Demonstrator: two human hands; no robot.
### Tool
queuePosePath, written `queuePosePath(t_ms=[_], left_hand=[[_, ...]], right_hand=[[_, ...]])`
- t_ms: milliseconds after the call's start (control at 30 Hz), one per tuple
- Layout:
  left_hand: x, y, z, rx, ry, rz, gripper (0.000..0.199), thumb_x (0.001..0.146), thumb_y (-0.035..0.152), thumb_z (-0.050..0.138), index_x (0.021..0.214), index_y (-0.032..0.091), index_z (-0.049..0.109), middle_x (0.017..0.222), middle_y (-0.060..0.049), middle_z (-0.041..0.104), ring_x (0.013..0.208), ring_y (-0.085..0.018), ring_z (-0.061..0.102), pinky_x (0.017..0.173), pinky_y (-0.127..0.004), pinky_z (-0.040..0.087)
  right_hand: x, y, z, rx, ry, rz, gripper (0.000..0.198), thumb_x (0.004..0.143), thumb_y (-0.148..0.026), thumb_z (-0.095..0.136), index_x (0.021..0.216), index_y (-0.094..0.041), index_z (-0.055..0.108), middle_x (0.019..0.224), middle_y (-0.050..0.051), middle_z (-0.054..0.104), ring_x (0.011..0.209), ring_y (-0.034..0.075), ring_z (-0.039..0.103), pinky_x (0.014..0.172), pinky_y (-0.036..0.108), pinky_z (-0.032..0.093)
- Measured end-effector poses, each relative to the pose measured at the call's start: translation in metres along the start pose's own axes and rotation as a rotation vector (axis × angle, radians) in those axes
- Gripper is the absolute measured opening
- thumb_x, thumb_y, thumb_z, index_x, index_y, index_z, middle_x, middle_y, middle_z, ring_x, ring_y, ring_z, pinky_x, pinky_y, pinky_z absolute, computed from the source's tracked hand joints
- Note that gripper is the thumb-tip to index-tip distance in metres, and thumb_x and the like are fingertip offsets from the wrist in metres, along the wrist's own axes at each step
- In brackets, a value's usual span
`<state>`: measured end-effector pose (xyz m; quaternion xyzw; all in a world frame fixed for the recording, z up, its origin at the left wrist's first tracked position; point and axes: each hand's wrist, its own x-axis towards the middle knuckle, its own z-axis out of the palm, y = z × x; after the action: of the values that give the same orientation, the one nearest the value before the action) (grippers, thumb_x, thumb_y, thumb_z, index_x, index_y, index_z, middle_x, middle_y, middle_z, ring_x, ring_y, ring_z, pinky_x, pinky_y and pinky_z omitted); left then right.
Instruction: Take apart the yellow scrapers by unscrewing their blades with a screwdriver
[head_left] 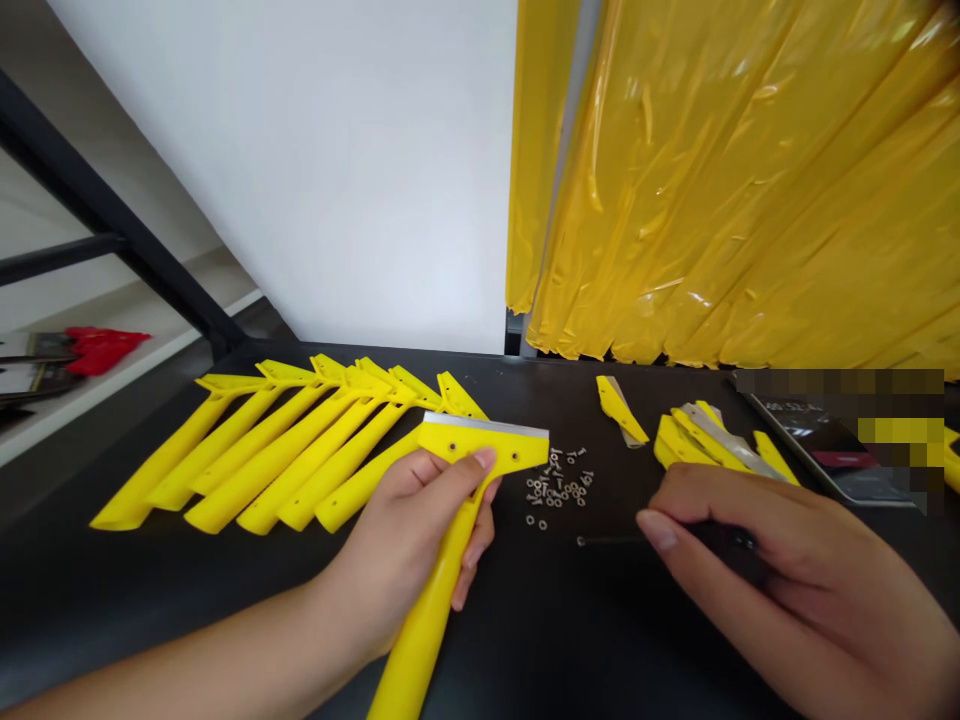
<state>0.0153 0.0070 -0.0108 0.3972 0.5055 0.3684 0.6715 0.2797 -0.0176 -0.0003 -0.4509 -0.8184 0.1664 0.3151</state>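
My left hand (427,530) is wrapped round the neck of a yellow scraper (420,635), its thumb pressed on the head below a metal blade edge. Two small holes show in the scraper's head. In my right hand (817,590) is a screwdriver (619,541) with a thin dark shaft pointing left, level above the black tabletop. A tiny shiny bit shows at its tip; whether that is a nut cannot be made out. Between the hands lie loose small screws and nuts (559,485). The screwdriver's tip is apart from the scraper.
Several yellow scraper handles (277,455) lie in a slanted row on the black table (517,640). A yellow head plate (621,412) and a pile of plates with metal blades (712,440) lie right. Beside them is a phone (817,440). Yellow plastic sheeting (735,180) hangs behind.
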Motion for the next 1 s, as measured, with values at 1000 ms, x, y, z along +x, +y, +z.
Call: queuePosePath(t_ms=[1000], left_hand=[[0.0062,-0.0086,0.0042,0.044,-0.044,-0.099,0.042,0.100,0.054,0.062,0.075,0.021,0.059,0.046,0.003,0.055,0.030,-0.009,0.046,0.032,-0.015,0.036]], right_hand=[[-0.0006,-0.0022,0.0054,-0.078,-0.079,-0.065,0.020,0.111,-0.028,0.052,0.092,-0.025,0.059,0.076,-0.003,0.062,0.064,0.011,0.062,0.059,0.028,0.048]])
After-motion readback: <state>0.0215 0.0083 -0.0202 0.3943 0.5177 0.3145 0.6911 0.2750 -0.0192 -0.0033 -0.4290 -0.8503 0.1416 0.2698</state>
